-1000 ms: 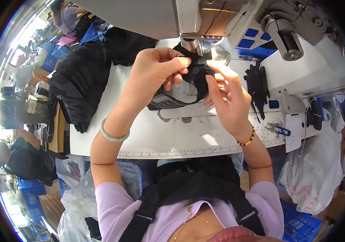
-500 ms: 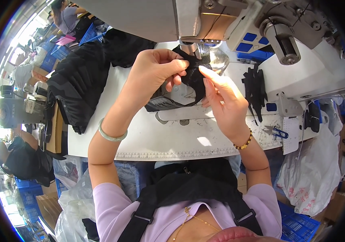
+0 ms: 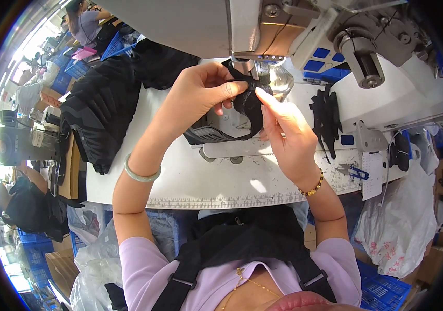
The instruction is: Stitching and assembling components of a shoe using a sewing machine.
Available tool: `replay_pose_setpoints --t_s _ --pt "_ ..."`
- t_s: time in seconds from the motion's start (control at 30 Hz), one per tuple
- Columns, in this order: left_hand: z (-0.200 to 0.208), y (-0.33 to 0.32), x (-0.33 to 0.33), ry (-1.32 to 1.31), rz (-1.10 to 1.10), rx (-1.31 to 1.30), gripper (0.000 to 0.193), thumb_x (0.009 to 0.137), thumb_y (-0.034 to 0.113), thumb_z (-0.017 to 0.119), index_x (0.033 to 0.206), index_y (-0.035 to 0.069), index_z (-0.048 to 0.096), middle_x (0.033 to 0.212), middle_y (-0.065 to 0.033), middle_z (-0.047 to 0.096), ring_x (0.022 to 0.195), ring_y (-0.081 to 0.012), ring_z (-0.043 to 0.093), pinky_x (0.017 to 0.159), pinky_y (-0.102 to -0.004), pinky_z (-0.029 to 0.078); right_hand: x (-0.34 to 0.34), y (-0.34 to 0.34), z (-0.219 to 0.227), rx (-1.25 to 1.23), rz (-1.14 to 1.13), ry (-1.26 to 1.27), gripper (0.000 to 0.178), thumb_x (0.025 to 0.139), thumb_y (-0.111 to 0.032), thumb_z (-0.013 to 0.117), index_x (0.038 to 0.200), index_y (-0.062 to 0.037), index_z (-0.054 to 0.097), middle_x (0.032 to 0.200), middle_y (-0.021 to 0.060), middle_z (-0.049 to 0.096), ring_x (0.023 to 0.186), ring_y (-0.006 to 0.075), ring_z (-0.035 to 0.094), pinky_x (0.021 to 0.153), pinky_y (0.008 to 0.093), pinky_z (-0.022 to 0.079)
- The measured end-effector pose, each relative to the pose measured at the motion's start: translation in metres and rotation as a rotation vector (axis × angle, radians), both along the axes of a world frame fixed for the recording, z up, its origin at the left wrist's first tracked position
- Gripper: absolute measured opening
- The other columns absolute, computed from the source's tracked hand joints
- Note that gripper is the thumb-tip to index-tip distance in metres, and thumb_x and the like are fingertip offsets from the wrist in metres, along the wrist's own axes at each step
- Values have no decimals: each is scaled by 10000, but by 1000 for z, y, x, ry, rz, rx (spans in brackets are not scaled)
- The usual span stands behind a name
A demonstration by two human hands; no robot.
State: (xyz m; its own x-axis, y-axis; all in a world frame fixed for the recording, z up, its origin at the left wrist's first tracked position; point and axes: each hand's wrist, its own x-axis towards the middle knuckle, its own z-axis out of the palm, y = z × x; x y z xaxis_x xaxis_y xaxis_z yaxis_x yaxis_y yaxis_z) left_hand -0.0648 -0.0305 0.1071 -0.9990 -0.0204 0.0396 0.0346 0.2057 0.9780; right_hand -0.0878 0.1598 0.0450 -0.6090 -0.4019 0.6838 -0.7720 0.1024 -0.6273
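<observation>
A looped piece of black fabric [image 3: 252,111] lies under the head of a sewing machine [image 3: 255,26]. My left hand [image 3: 208,90] pinches the fabric's upper part between thumb and fingers, close beside the needle area. From the right, my right hand [image 3: 287,129] grips the same fabric, its thumb and index finger near the left thumb. Through the loop the white machine bed shows. The needle and presser foot are mostly hidden by fabric and fingers.
Stacked black fabric pieces [image 3: 99,106] lie on the left of the table. Black strips [image 3: 326,119] and blue thread snips [image 3: 354,171] rest on the right. A printed ruler [image 3: 206,201] runs along the front edge. Other people [image 3: 84,23] sit at the far left.
The left thumb has slid slightly right along the fabric, toward the right hand. My right hand has shifted slightly, with its grip kept. The fabric's upper part has turned a little.
</observation>
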Motion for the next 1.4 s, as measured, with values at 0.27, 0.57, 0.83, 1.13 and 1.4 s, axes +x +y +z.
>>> replay_pose_setpoints --t_s 0.27,0.57,0.83,1.13,1.4 --pt "-7 3 -5 47 -42 192 189 832 155 650 864 -31 636 759 -32 607 639 -88 553 599 -226 475 1 -2 1 -16 5 -17 373 824 43 591 1186 -43 561 866 129 576 729 237 578 666 305 480" --pt "-2 13 -8 -40 26 337 158 828 102 610 828 -55 630 738 -66 608 568 -94 546 482 -206 456 0 -1 6 -39 1 -82 382 831 23 590 1204 -48 541 866 125 578 718 233 584 671 300 483" --pt "-2 18 -6 -50 40 378 138 816 78 587 832 -51 633 731 -61 609 552 -97 537 477 -213 450 0 1 10 -4 -38 -73 322 851 -19 584 1169 -59 555 875 123 581 723 240 586 668 306 484" --pt "-7 16 -7 -24 59 390 143 822 90 591 824 -47 632 739 -58 610 574 -88 552 476 -215 459 -1 -1 7 -7 -30 -66 329 850 -8 586 1172 -65 552 862 115 578 684 211 586 638 290 485" --pt "-10 20 -7 4 96 490 125 839 61 577 807 -50 622 732 -66 604 556 -89 554 462 -209 463 1 -4 7 -271 71 -463 195 867 -36 602 973 -17 440 802 25 603 546 43 531 463 191 436"
